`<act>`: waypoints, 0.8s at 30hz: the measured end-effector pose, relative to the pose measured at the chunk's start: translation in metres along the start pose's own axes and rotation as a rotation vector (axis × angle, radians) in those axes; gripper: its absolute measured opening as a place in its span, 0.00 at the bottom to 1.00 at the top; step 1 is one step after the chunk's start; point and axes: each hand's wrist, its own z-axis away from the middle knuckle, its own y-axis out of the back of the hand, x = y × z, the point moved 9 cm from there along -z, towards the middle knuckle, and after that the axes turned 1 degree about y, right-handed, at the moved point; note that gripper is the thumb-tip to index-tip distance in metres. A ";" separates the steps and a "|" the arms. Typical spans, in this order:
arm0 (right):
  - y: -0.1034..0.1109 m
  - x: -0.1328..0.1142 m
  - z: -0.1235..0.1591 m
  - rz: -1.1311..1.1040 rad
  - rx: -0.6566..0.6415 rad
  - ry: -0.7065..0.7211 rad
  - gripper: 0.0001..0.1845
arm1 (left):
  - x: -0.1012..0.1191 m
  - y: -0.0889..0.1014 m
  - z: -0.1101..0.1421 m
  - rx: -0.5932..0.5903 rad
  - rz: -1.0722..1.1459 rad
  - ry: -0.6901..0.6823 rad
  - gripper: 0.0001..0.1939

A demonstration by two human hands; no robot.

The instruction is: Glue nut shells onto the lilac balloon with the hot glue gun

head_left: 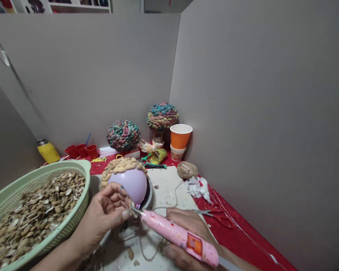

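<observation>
My right hand (183,222) is wrapped round a pink hot glue gun (169,227) with an orange switch. Its metal nozzle points left, towards the fingertips of my left hand (107,210). Between thumb and fingers, my left hand pinches a peanut shell (133,210), and the nozzle tip meets it or lies right against it. Just beyond sits a lilac balloon (130,184) in a round dish, its upper part covered with rows of peanut shells (122,164). The dish is mostly hidden by my hands and the balloon.
A green basket (86,169) of peanut shells stands at left. Scissors (214,214), twine (187,170) and crumpled tissue (198,188) lie at right. Behind are two coloured shell-covered balls (123,135), an orange cup (180,137), red cups (81,150) and a yellow bottle (48,151). Grey panels enclose the table.
</observation>
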 end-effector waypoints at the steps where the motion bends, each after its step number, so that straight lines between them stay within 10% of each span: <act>1: 0.000 0.000 0.000 0.003 -0.003 0.004 0.22 | 0.000 0.000 0.000 -0.001 -0.001 -0.002 0.15; 24: -0.003 -0.010 0.001 0.224 -0.040 0.154 0.15 | 0.006 0.010 0.001 0.068 0.016 -0.052 0.15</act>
